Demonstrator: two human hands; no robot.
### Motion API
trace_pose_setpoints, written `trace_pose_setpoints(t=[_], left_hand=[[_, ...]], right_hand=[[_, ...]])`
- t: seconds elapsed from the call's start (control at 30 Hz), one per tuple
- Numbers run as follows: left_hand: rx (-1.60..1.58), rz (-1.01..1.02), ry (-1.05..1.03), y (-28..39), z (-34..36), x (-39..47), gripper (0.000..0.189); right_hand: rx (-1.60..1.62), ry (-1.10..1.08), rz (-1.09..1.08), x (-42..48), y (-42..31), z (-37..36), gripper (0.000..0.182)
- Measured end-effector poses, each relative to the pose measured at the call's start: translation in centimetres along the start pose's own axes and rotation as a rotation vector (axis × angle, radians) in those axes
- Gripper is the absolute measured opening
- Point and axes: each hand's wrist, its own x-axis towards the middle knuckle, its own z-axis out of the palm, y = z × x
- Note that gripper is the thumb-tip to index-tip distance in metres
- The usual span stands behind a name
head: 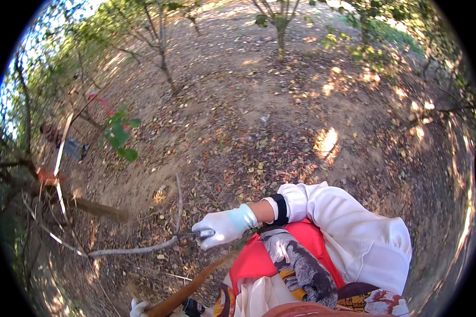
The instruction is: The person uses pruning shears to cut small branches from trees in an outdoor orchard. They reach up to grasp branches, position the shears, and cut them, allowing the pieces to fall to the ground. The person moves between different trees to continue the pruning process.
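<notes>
My right hand (221, 225), in a white glove, is closed around the handle of what look like pruning shears (200, 233). Their dark metal end meets a thin grey branch (133, 250) near its fork, where one shoot bends upward. At the bottom edge, part of my left hand (138, 307) shows, also in a white glove. It lies against or behind a thick brown limb (192, 286), which hides most of it. I cannot tell whether its fingers grip the limb.
A tree (20, 190) with tangled branches and a pale strap (63, 146) stands at left. Green leaves (121, 134) hang nearby. Beyond, a blurred figure, apparently a person (73, 148), is partly hidden. Slim trunks (281, 41) rise from leaf-strewn soil (242, 119).
</notes>
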Motion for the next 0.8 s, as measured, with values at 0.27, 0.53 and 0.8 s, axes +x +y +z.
trace_pose_setpoints(t=[0.27, 0.53, 0.8], left_hand=[[-0.083, -0.019, -0.063, -0.6, 1.9, -0.3, 0.025], [-0.166, -0.067, -0.086, -0.3, 1.4, -1.1, 0.021], [-0.174, 0.098, -0.190, -1.9, 1.5, 0.6, 0.022]], right_hand=[[-0.167, 0.119, 0.025, -1.3, -1.5, 2.3, 0.036], [-0.291, 0.106, 0.174, -2.6, -2.9, 1.7, 0.039], [-0.287, 0.024, 0.224, 0.3, -0.6, 1.6, 0.042]])
